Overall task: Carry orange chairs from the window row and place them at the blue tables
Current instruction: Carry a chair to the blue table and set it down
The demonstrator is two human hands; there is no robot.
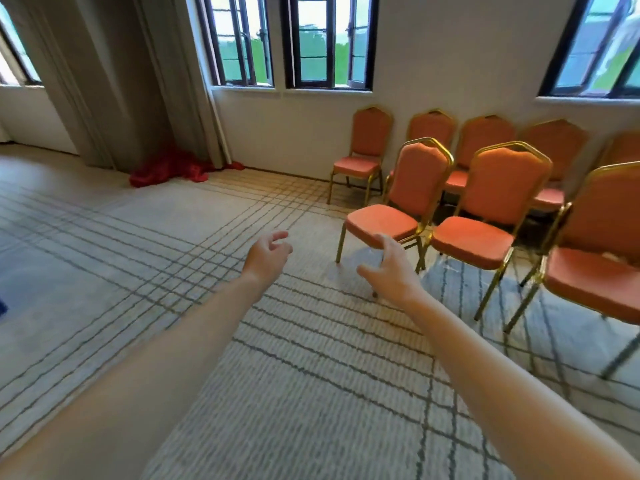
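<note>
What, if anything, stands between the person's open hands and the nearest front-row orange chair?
Nothing visible does. Only bare carpet lies between the left hand and the nearest orange chair; the right hand already overlaps its seat's front edge in the view, though contact cannot be told. Both hands are open and empty.

A: What colour are the chairs (381, 223)?
B: Orange seats and orange backs. The legs and frames are shiny gold.
A: And the carpet (173, 237)?
B: Pale grey, with thin dark lines. The lines cross and make big squares, like a check.
A: What is that heap (169, 168) by the curtain?
B: Red cloth, a deep red.
A: The curtain (104, 81)?
B: Greyish brown, all one colour.
A: The wall (294, 133)?
B: Plain white.
A: The windows (325, 43)?
B: Black frames. Green shows through the glass, and some light blue.
A: Anything blue?
B: A small dark blue bit (2, 306) at the left edge.
</note>
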